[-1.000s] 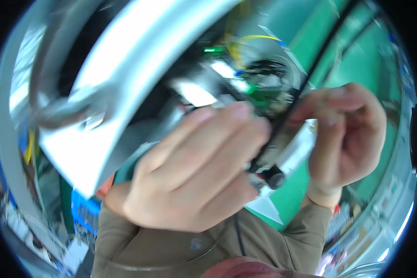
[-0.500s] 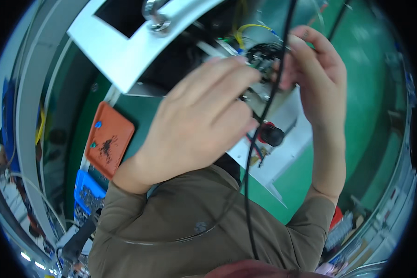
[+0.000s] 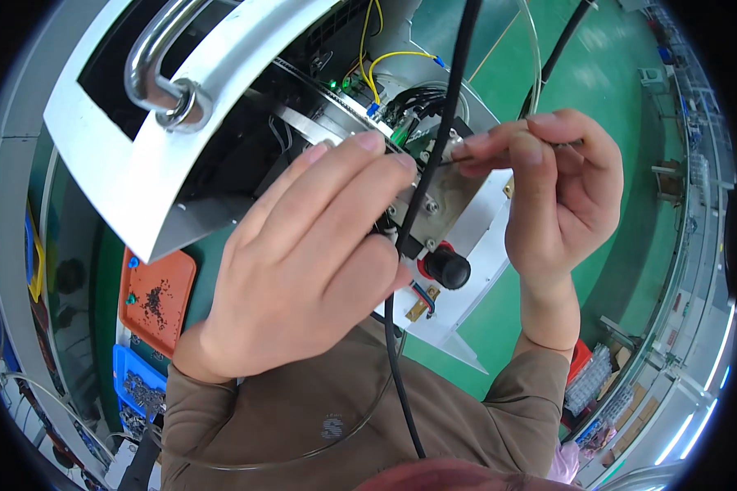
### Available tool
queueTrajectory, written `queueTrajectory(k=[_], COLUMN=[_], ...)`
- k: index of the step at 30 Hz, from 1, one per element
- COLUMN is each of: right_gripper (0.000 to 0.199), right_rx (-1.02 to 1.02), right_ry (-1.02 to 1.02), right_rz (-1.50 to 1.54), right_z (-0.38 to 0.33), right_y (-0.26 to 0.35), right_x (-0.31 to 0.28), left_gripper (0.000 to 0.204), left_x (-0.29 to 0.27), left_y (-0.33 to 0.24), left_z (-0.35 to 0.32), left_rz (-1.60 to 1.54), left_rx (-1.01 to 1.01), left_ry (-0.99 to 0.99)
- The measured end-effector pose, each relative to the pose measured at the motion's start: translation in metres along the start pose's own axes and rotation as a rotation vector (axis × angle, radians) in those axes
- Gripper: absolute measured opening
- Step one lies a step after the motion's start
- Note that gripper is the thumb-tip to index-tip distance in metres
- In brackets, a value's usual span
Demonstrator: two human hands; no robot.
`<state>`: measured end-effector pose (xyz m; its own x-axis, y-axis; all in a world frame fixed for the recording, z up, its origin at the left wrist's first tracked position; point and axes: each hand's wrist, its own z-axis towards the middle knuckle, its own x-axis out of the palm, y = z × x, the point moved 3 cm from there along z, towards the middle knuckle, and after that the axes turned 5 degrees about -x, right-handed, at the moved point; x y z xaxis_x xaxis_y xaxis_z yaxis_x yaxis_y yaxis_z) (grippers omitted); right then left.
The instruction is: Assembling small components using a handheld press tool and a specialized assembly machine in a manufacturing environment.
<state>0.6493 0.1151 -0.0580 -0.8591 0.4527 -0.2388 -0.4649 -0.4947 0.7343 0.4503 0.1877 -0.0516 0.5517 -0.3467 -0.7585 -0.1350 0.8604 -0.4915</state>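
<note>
My left hand (image 3: 307, 258) lies over the near side of a white-cased machine (image 3: 98, 164), fingers stretched out and thumb apart from them. Its palm side is hidden, and I see nothing held. My right hand (image 3: 561, 192) is closed in a pinch beside a grey metal block (image 3: 446, 196) with screws. A thin dark rod (image 3: 461, 160) sticks out from its fingertips toward the block; the rest of the rod is hidden. Between the hands a black cable (image 3: 422, 192) crosses in front of the block. Below them is a black knob (image 3: 448, 268) with a red collar.
Yellow wires (image 3: 371, 69) and bundled black leads (image 3: 422, 100) run inside the machine. A chrome handle (image 3: 151, 61) stands on its casing. At left are an orange tray (image 3: 160, 274) with small dark screws and a blue bin (image 3: 127, 364) of metal parts. A clear tube (image 3: 535, 49) hangs behind.
The view has shifted, so the machine and trays appear further left. My right hand has drawn back from the machine's inner parts, and the thin rod at its fingertips now shows.
</note>
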Motion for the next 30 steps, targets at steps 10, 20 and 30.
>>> queueTrajectory(k=[10, 20, 30], right_gripper=[0.018, 0.018, 0.019], right_rx=[-0.073, 0.491, 0.556], right_ry=[0.166, -0.007, -0.041], right_rz=[-0.154, 0.160, 0.240], right_z=[0.010, 0.028, 0.021], right_y=[0.001, -0.015, -0.017], right_x=[-0.001, 0.001, -0.003], left_gripper=[0.031, 0.029, 0.029], left_x=[0.000, -0.001, -0.002], left_y=[0.000, 0.001, -0.001], left_z=[-0.002, -0.002, -0.002], left_rz=[0.100, 0.109, 0.108], left_rx=[-0.042, -0.035, -0.054], left_ry=[0.062, 0.083, 0.106])
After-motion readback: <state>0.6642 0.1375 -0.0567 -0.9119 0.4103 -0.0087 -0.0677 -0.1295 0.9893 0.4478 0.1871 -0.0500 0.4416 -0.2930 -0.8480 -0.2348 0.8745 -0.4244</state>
